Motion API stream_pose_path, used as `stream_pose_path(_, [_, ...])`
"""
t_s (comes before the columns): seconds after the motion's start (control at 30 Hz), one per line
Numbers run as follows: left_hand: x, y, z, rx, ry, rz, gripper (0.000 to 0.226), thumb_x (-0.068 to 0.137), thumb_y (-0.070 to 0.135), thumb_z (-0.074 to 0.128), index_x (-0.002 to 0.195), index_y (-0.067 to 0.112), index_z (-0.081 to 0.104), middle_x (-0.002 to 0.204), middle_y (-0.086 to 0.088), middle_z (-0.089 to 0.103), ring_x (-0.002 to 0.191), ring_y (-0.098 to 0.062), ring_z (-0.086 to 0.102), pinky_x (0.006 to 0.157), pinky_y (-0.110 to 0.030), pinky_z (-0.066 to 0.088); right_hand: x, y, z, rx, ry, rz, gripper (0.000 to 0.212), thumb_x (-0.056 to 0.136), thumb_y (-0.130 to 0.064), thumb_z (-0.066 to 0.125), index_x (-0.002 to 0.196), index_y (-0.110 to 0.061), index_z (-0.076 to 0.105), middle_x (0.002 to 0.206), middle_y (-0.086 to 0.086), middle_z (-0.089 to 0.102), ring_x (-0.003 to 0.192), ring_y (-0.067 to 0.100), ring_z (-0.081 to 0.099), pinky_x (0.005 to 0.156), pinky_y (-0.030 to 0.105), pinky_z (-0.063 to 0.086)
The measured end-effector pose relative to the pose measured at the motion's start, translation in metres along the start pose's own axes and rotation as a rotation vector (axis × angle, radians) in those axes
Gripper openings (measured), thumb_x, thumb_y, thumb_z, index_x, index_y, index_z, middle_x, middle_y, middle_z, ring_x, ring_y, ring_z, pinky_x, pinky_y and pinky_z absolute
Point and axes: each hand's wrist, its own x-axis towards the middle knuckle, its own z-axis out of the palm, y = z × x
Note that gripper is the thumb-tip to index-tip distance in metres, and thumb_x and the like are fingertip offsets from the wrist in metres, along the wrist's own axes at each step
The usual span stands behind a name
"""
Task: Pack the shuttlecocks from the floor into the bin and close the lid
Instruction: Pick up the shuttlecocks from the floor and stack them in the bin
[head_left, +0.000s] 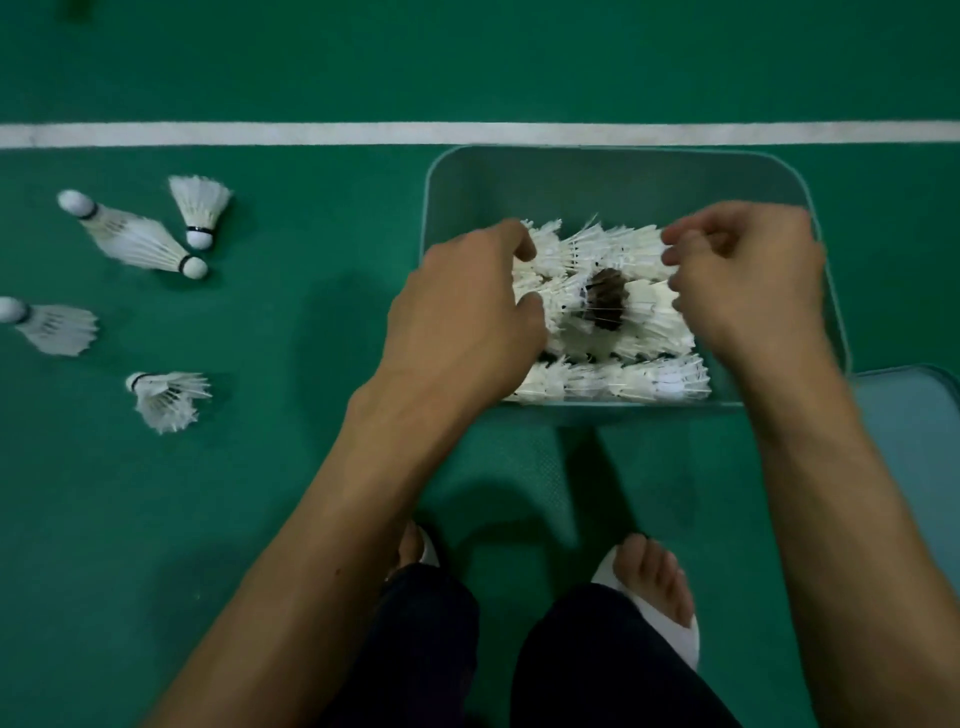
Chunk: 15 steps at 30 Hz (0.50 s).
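- Loose shuttlecocks (130, 239): five, by the corks showing; all lie on their sides on the green floor (260, 493), left of the bin and well apart from it; two touch or overlap.
- Packed shuttlecocks (639, 379): a dense white heap inside the bin, too overlapped to count; one dark shuttlecock (607, 301) lies near the middle.
- Handling, as judged: very light; feather skirts brittle and easily crushed; best taken by the firm cork, or lightly round the skirt's base; press gently when packing.
- Bin (623, 151): one; translucent, open-topped, just in front of the person's feet.
- Lid (914, 415): one; pale blue, lies off the bin at its right.
- Left hand (462, 322), right hand (753, 280): both over the heap with fingers curled; motion blur and feathers hide the fingertips, so whether either grasps a shuttlecock cannot be told.
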Motion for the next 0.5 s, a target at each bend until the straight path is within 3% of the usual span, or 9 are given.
stream_pose_path(0.07, [-0.009, -0.007, -0.011, -0.085, 0.134, 0.033, 0.028, 0.086, 0.028, 0.062, 0.114, 0.029, 0.066, 0.102, 0.006, 0.071, 0.089, -0.021, 0.069, 0.082, -0.041, 0.058, -0.02, -0.027, 0.015, 0.057, -0.031, -0.123, 0.021, 0.09, -0.019, 0.057, 0.092, -0.022, 0.078, 0.085, -0.005, 0.075, 0.081, 0.009, 0.071, 0.084, 0.031, 0.06])
stream_pose_path(0.17, [-0.024, -0.034, -0.022, -0.109, 0.272, 0.048, 0.026, 0.086, 0.027, 0.062, 0.112, 0.024, 0.066, 0.107, 0.004, 0.067, 0.089, -0.019, 0.067, 0.079, -0.04, 0.056, -0.046, -0.058, 0.045, 0.117, -0.108, -0.249, 0.018, 0.092, -0.015, 0.061, 0.093, -0.021, 0.077, 0.084, -0.01, 0.074, 0.079, 0.002, 0.069, 0.081, 0.027, 0.059])
stream_pose_path(0.3, [-0.051, -0.099, -0.023, -0.168, 0.366, -0.12, 0.041, 0.077, 0.008, 0.058, 0.117, 0.018, 0.062, 0.118, -0.001, 0.059, 0.096, -0.018, 0.065, 0.081, -0.04, 0.055, -0.078, -0.079, 0.081, 0.162, -0.207, -0.357, 0.017, 0.091, -0.012, 0.062, 0.095, -0.021, 0.076, 0.085, -0.011, 0.074, 0.072, 0.002, 0.068, 0.074, 0.024, 0.057])
stream_pose_path(0.33, [-0.056, -0.121, -0.022, -0.127, 0.359, -0.183, 0.051, 0.072, 0.001, 0.057, 0.121, 0.015, 0.06, 0.123, -0.006, 0.056, 0.104, -0.024, 0.062, 0.088, -0.042, 0.053, -0.085, -0.083, 0.09, 0.155, -0.246, -0.392, 0.016, 0.091, -0.013, 0.063, 0.095, -0.02, 0.076, 0.085, -0.012, 0.074, 0.07, 0.001, 0.066, 0.073, 0.021, 0.056])
stream_pose_path(0.4, [-0.059, -0.168, -0.024, 0.186, 0.281, -0.318, 0.075, 0.066, -0.005, 0.059, 0.138, 0.01, 0.051, 0.142, -0.018, 0.045, 0.129, -0.042, 0.047, 0.105, -0.049, 0.042, -0.099, -0.087, 0.108, 0.128, -0.335, -0.446, 0.013, 0.091, -0.014, 0.065, 0.096, -0.018, 0.076, 0.086, -0.011, 0.073, 0.067, 0.0, 0.063, 0.072, 0.018, 0.053])
stream_pose_path(0.47, [-0.054, -0.221, -0.034, 0.479, 0.11, -0.457, 0.096, 0.07, 0.0, 0.068, 0.157, 0.014, 0.03, 0.165, -0.018, 0.02, 0.151, -0.048, 0.017, 0.119, -0.058, 0.022, -0.109, -0.09, 0.129, 0.082, -0.417, -0.484, 0.012, 0.09, -0.015, 0.065, 0.097, -0.016, 0.074, 0.087, -0.008, 0.073, 0.067, 0.004, 0.063, 0.074, 0.026, 0.055])
stream_pose_path(0.5, [-0.051, -0.246, -0.041, 0.51, 0.032, -0.528, 0.1, 0.074, 0.004, 0.071, 0.161, 0.017, 0.022, 0.17, -0.015, 0.011, 0.154, -0.047, 0.009, 0.121, -0.06, 0.017, -0.113, -0.092, 0.14, 0.039, -0.444, -0.511, 0.012, 0.09, -0.016, 0.064, 0.098, -0.016, 0.073, 0.088, -0.005, 0.073, 0.069, 0.01, 0.064, 0.075, 0.031, 0.056])
